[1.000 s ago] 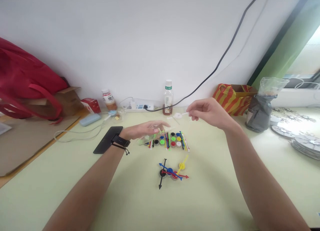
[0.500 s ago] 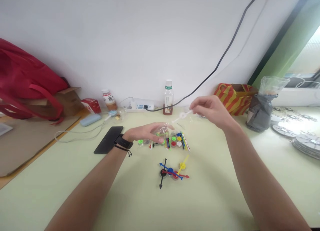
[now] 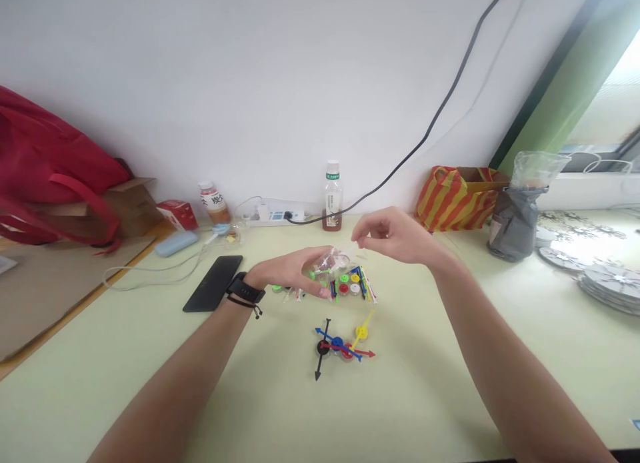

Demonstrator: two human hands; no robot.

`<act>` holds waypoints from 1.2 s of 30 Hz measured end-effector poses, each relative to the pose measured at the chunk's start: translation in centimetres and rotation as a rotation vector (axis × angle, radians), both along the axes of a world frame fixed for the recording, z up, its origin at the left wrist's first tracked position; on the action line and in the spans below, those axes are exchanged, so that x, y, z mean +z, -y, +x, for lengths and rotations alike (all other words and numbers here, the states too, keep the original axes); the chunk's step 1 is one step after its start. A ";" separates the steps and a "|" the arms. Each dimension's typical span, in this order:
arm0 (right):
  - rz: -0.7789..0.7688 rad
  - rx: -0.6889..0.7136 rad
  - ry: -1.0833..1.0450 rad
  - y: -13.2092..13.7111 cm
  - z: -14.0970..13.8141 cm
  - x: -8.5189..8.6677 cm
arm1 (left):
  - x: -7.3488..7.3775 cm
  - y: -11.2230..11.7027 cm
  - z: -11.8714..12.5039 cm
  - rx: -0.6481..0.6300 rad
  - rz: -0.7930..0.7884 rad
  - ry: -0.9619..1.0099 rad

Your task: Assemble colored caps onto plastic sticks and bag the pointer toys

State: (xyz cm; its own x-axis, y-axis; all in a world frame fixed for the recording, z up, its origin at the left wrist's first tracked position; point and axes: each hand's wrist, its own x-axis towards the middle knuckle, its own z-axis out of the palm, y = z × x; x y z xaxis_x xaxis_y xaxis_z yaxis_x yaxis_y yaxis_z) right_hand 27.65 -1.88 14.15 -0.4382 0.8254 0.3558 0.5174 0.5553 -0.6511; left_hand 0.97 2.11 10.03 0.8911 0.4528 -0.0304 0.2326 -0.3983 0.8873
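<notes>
- Four arrow spinners [image 3: 338, 343], black, blue, red and yellow, lie close together on the desk [image 3: 420, 396] just below the middle of the frame, some of their arrows crossing.
- Above them, around the centre, the left hand [image 3: 299, 271] has its thumb below and its fingers above, curved about a clear bag [image 3: 327, 261]; bright green pieces show through the plastic.
- From the right, the right hand [image 3: 367, 239] pinches one end of a white spinner [image 3: 344, 255] between thumb and fingertips, its disc over at the bag; glare and clear film hide whether it sits inside.
- Partly covered by the left hand, coloured discs [image 3: 343, 289] and thin arrows [image 3: 369, 286] are laid out in a block on the desk, centre of frame.
- Left of centre, beside the watch [image 3: 244, 287] on the left wrist, lies a flat black device [image 3: 213, 283].
- Near the wall, upper centre, stands a bottle of brown drink [image 3: 332, 199], with a power strip [image 3: 295, 214] to its left.
- At right I see a striped bag [image 3: 456, 199], a grey bag [image 3: 513, 226] and stacked discs [image 3: 611, 286].
</notes>
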 end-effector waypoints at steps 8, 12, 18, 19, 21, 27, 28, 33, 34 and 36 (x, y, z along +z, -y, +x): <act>0.122 -0.080 0.047 0.3 -2.1 -0.9 | -0.1 0.2 0.6 -0.004 -0.064 0.054; 0.085 -0.034 0.038 0.4 -2.5 -0.7 | -0.6 -0.3 0.4 0.013 -0.047 0.055; -0.216 0.109 -0.073 0.6 -1.2 0.0 | -1.6 -1.3 -0.2 0.081 -0.128 0.092; -0.257 0.151 -0.059 0.5 -1.0 0.0 | -1.7 -1.4 -0.3 0.084 -0.146 0.103; -0.272 0.210 -0.046 0.3 -0.7 -0.1 | -1.8 -1.5 -0.3 0.076 -0.193 0.113; -0.073 0.042 -0.333 0.2 -1.3 0.1 | -1.9 -0.5 0.4 -0.003 -0.522 0.217; -0.085 0.012 -0.378 0.2 -1.4 0.0 | -2.0 -0.2 0.7 -0.015 -0.586 0.225; -0.146 -0.196 -0.353 -1.0 -0.7 -1.2 | -2.7 1.0 2.9 0.154 -0.764 0.313; -0.143 -0.276 -0.336 -1.4 -0.3 -1.5 | -2.7 1.0 3.2 0.242 -0.791 0.343; -0.168 -0.387 -0.224 -2.1 0.9 -2.2 | -2.4 0.9 3.7 0.418 -0.853 0.446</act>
State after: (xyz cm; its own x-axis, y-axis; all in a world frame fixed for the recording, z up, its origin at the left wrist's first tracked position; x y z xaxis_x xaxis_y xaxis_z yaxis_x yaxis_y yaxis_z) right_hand 28.53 0.26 11.94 -0.0145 0.9670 0.2542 0.5020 0.2269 -0.8346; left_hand 4.69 1.23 7.68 0.6773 0.7103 -0.1918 -0.2096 0.4361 0.8751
